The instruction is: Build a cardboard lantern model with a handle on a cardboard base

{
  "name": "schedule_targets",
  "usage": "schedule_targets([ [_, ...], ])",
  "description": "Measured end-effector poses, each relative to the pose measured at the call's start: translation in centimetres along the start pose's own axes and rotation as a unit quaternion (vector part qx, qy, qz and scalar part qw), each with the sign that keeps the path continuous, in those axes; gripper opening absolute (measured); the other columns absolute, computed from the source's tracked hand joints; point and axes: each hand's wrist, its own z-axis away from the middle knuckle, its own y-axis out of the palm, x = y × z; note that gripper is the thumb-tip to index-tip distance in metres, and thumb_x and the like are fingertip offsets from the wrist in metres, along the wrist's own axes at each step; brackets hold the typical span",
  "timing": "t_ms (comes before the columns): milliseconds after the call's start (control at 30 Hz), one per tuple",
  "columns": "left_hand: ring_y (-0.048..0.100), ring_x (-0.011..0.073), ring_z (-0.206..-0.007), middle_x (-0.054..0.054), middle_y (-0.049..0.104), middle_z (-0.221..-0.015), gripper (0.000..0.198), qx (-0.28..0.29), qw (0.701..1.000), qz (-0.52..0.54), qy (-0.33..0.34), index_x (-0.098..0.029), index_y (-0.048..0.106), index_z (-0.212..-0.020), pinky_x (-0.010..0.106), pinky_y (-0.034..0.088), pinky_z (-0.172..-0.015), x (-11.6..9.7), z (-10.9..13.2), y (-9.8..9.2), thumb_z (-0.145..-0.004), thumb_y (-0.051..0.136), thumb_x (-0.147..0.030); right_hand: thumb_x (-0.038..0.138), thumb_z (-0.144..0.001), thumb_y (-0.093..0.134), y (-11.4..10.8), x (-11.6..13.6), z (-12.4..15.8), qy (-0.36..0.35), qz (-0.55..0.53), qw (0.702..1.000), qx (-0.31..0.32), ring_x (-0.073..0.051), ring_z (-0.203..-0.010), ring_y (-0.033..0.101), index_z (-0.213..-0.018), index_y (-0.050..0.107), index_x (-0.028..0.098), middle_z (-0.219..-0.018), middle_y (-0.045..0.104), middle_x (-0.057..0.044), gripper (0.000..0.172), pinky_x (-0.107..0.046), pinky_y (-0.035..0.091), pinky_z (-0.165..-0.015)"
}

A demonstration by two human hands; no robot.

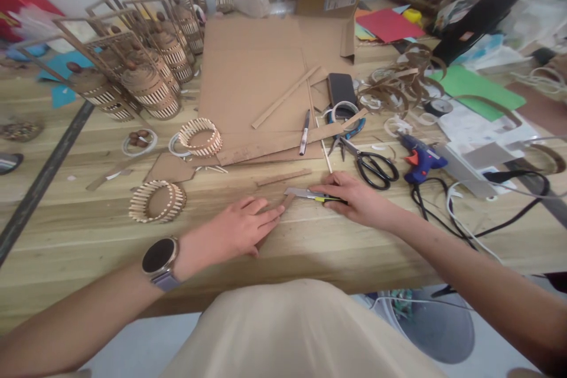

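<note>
My left hand (pixel 239 229), with a watch on its wrist, lies flat with fingers stretched out, pressing a narrow cardboard strip (pixel 286 202) onto the wooden table (pixel 88 230). My right hand (pixel 354 196) is closed around a utility knife (pixel 310 194) with a yellow and black handle. Its blade points left and meets the strip just beyond my left fingertips.
Behind lie large cardboard sheets (pixel 252 77), a pen (pixel 305 132), black scissors (pixel 372 165), a blue glue gun (pixel 420 159) with its cable, a phone (pixel 341 90), and two stick rings (pixel 156 201). Several cardboard lanterns (pixel 146 80) stand at the back left. Coloured paper sits at the back right.
</note>
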Motion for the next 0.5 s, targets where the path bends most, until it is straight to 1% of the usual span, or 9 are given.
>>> schedule_targets([
  [133, 0.044, 0.0301, -0.128, 0.012, 0.042, -0.154, 0.062, 0.001, 1.000, 0.011, -0.028, -0.017, 0.043, -0.142, 0.043, 0.043, -0.100, -1.1, 0.7, -0.7, -0.086, 0.068, -0.021, 0.025, -0.093, 0.054, -0.2, 0.1, 0.4, 0.004, 0.007, 1.000, -0.001, -0.026, -0.099, 0.059, -0.128, 0.065, 0.021, -0.103, 0.062, -0.012, 0.037, -0.044, 0.050, -0.089],
  [233, 0.051, 0.0291, -0.119, 0.016, 0.051, -0.142, 0.046, -0.018, 0.997, 0.032, -0.068, -0.014, 0.048, -0.136, 0.041, 0.048, -0.092, -2.3, 0.5, -1.1, -0.091, 0.059, -0.017, 0.026, -0.093, 0.054, -0.1, 0.4, 0.7, 0.007, 0.004, 1.000, -0.002, -0.026, -0.100, 0.059, -0.129, 0.064, 0.024, -0.105, 0.062, -0.011, 0.037, -0.043, 0.050, -0.090],
  [300, 0.058, 0.0257, -0.106, 0.014, 0.060, -0.125, 0.043, -0.034, 0.994, 0.037, -0.101, -0.013, 0.047, -0.135, 0.037, 0.050, -0.085, -3.0, 0.3, -0.7, -0.093, 0.051, -0.009, 0.026, -0.094, 0.053, 0.0, 0.7, 0.9, 0.006, 0.007, 1.000, -0.003, -0.026, -0.100, 0.059, -0.128, 0.064, 0.025, -0.105, 0.062, -0.011, 0.036, -0.043, 0.050, -0.090],
  [367, 0.061, 0.0223, -0.094, 0.010, 0.064, -0.109, 0.043, -0.047, 0.990, 0.032, -0.128, -0.011, 0.046, -0.135, 0.034, 0.052, -0.078, -3.6, 0.1, 0.0, -0.093, 0.044, -0.002, 0.025, -0.094, 0.052, 0.0, 0.8, 1.0, 0.006, 0.016, 1.000, 0.002, -0.026, -0.102, 0.060, -0.128, 0.063, 0.024, -0.106, 0.061, -0.012, 0.036, -0.043, 0.050, -0.090],
  [433, 0.062, 0.0209, -0.086, 0.008, 0.065, -0.099, 0.036, -0.067, 0.988, 0.021, -0.140, -0.010, 0.050, -0.130, 0.032, 0.052, -0.073, -4.1, 0.1, 0.8, -0.095, 0.040, -0.003, 0.023, -0.093, 0.051, 0.0, 0.9, 1.2, 0.017, 0.032, 0.999, 0.014, -0.026, -0.103, 0.060, -0.131, 0.058, 0.022, -0.110, 0.060, -0.013, 0.039, -0.042, 0.051, -0.090],
  [500, 0.062, 0.0208, -0.084, 0.008, 0.065, -0.095, 0.029, -0.095, 0.986, -0.001, -0.134, -0.009, 0.055, -0.120, 0.031, 0.051, -0.071, -4.5, 0.2, 1.5, -0.097, 0.038, -0.005, 0.021, -0.093, 0.049, -0.4, 1.2, 1.3, 0.032, 0.056, 0.997, 0.029, -0.026, -0.102, 0.062, -0.135, 0.053, 0.019, -0.114, 0.059, -0.014, 0.042, -0.041, 0.052, -0.088],
])
